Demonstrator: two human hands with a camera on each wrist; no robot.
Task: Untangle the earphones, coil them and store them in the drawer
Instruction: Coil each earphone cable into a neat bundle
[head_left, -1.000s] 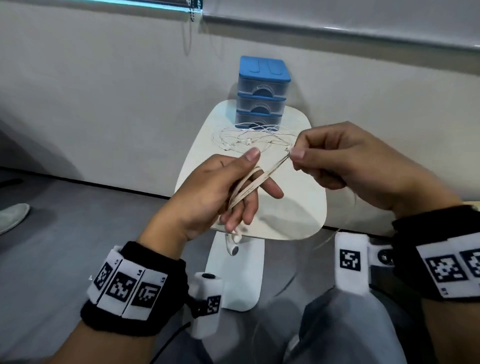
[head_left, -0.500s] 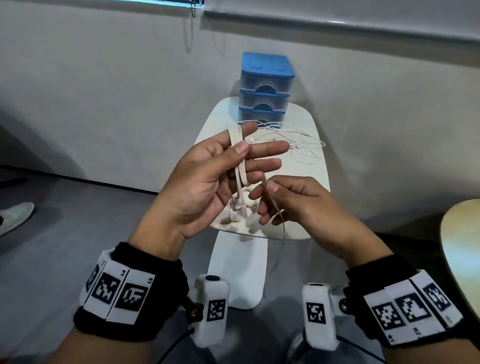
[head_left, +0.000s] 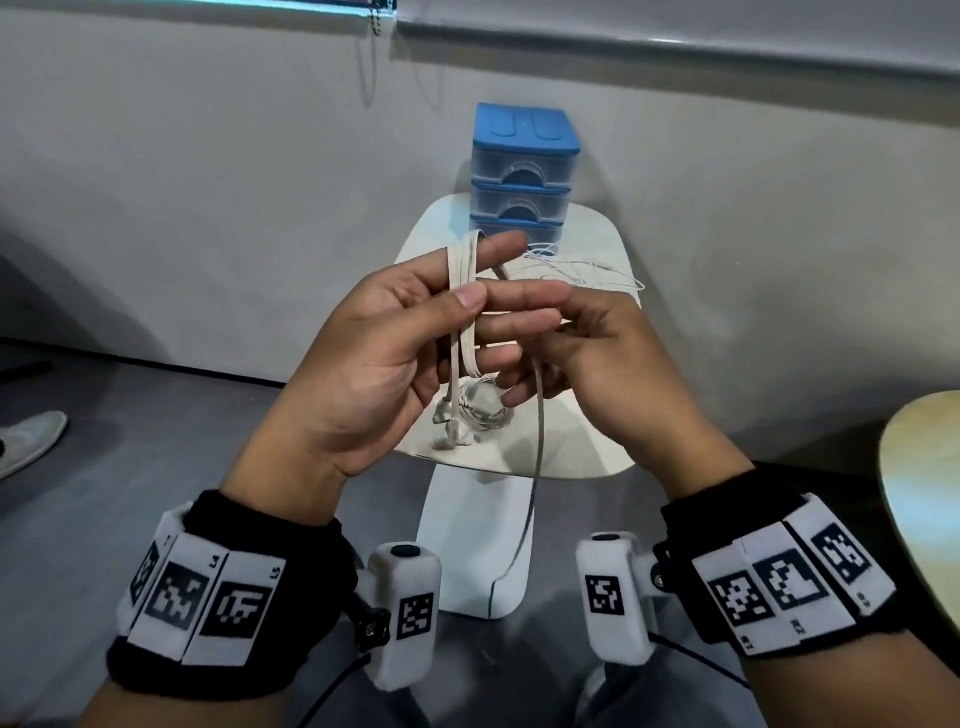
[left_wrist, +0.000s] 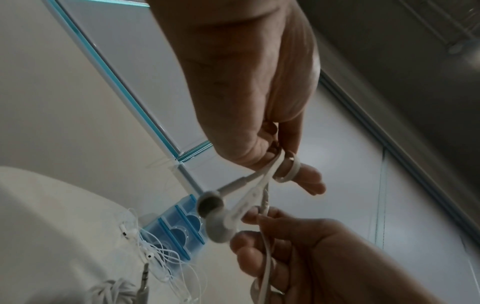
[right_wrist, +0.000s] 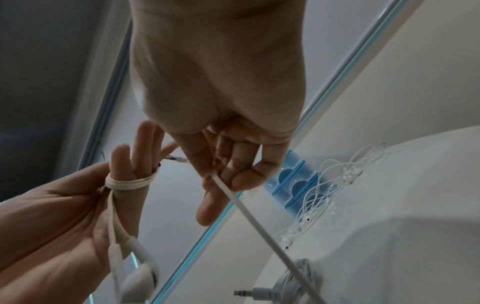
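Observation:
My left hand (head_left: 470, 301) is raised over the white table (head_left: 597, 447), and a flat white earphone cable (head_left: 462, 270) is wound in loops round its straight fingers, with the thumb pressing on the loops. Two earbuds (head_left: 452, 426) hang below the palm. My right hand (head_left: 550, 358) sits just right of those fingers and pinches the free length of cable (head_left: 537, 447), which trails down toward my lap. The loop round one left finger (right_wrist: 130, 183) and the pinched cable (right_wrist: 259, 222) show in the right wrist view. The blue drawer unit (head_left: 524, 171) stands shut at the table's far edge.
A tangle of thin white earphones (head_left: 571, 265) lies in front of the drawers. A coiled earphone with its jack (right_wrist: 293, 288) lies nearer on the table. A round wooden tabletop (head_left: 924, 519) is at the right, a shoe (head_left: 26, 441) on the floor at the left.
My right hand has carried the cable from below the left fingers up behind them, laying more of it round them. The left hand has risen slightly.

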